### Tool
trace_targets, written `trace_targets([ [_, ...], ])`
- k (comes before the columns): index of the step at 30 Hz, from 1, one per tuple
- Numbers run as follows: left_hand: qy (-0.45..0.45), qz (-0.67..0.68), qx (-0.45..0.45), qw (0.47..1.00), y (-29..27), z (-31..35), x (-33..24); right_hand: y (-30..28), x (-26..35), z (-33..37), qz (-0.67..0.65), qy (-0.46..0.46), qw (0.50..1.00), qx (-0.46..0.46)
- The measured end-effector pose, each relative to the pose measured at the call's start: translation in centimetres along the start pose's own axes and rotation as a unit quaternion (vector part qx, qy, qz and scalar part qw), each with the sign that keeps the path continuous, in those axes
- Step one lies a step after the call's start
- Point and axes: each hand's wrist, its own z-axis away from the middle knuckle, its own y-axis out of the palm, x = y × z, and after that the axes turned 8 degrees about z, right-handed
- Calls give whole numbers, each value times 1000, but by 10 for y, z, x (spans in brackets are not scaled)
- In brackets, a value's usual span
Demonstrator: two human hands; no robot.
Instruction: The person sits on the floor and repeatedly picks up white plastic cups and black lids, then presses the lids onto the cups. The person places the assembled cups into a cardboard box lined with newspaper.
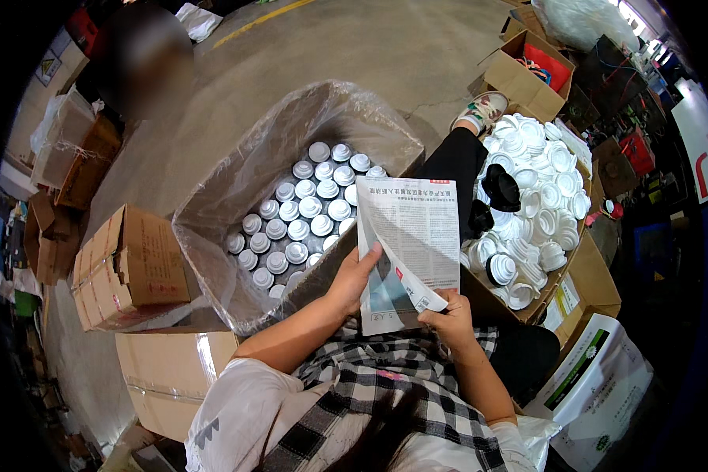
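A folded newspaper (417, 228) is held over my lap, its near right corner curled up. My left hand (354, 277) grips its left edge, thumb on top of the sheet. At the lower right corner my right hand (451, 317) pinches the paper between thumb and fingers. Beyond and left of the paper stands a large carton lined with clear plastic (212, 228), with rows of white stepped round caps (297, 230) on its bottom. To my right a box holds a loose heap of white plastic lids (531, 208), with a few black pieces (501, 189) on top.
Closed cardboard boxes (134, 271) stand at the left, by the lined carton. An open carton (531, 75) with red and blue items sits at the far right. A white printed sack (598, 393) lies at the lower right. My shoe (488, 108) rests beside the lid box.
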Motion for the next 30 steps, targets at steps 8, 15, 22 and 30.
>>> trace_targets([
  [8,175,-267,-61,946,-7,1,-19,-37,35,29,-127,-201,916,-322],
  [15,252,-342,130,896,27,-2,-42,-62,63,64,44,-226,894,-384],
  [22,433,-558,86,702,60,-9,-68,-73,73,81,37,-277,810,-516],
  [30,427,-667,186,581,148,-14,-153,-152,146,121,165,-323,757,-544],
])
